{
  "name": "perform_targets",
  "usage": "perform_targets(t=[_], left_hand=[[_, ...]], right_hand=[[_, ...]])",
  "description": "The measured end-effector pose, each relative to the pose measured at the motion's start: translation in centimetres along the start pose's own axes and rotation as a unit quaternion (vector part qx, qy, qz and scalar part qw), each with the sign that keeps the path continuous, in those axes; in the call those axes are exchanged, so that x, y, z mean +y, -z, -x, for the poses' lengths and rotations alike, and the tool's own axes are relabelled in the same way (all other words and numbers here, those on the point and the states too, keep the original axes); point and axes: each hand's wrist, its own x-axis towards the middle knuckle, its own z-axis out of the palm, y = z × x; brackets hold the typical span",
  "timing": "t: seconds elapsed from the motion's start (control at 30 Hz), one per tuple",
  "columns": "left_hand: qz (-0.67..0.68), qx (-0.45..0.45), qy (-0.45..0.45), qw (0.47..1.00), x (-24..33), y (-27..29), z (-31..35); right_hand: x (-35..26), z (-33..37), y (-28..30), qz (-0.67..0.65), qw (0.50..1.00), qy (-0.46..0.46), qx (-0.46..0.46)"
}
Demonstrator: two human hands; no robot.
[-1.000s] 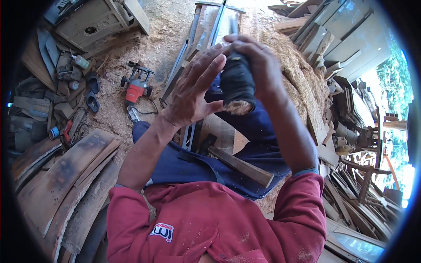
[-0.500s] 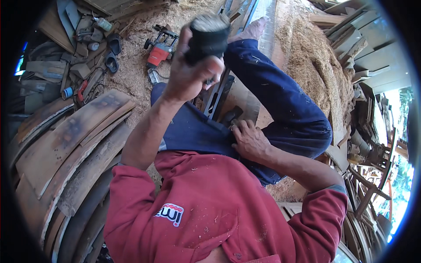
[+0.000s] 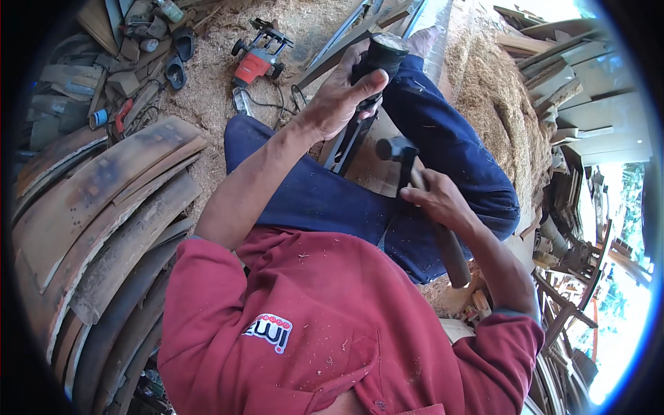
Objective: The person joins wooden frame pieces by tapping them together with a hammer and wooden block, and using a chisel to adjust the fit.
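My left hand is wrapped round a dark, thick cylindrical piece with a pale, worn round top. It is held upright in front of my raised knee; its exact kind I cannot make out. My right hand is closed on a hammer, gripping the wooden handle near the dark metal head. The head points up and left above my lap, and the handle's thick end hangs down by my right thigh. Beyond my lap, a long dark slotted metal bar shows below my left hand, partly hidden.
A red router with a cord lies on sawdust ahead left. Curved boards are stacked at my left. Dark sandals lie near scrap wood. Sawdust is heaped at the right, with offcuts and panels beyond.
My right hand has lifted the hammer from my lap, bringing its head and handle into view. My left hand has shifted to the right with the dark piece. The view has shifted slightly.
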Motion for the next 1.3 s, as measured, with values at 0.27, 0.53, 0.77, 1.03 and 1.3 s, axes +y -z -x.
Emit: perform_targets(t=[0.27,0.53,0.77,1.03,1.3], left_hand=[[-0.134,0.013,-0.011,0.991,0.9,-1.1,-0.3],[-0.085,-0.02,-0.002,0.996,-1.1,-1.2,-0.5],[-0.057,-0.022,0.014,0.998,-1.5,-1.3,0.0],[-0.161,-0.008,-0.003,0.987,-1.8,-1.6,0.5],[-0.207,-0.013,-0.017,0.978,-2.0,-2.4,0.8]], right_hand=[[2.8,6.9,4.5,0.209,0.793,0.162,0.548],[3.7,10.9,8.3,-0.256,0.824,0.192,0.467],[1.9,10.1,3.8,-0.323,0.849,0.139,0.394],[1.4,9.2,3.3,-0.293,0.866,0.139,0.381],[0.8,8.8,2.9,-0.278,0.875,0.128,0.375]])
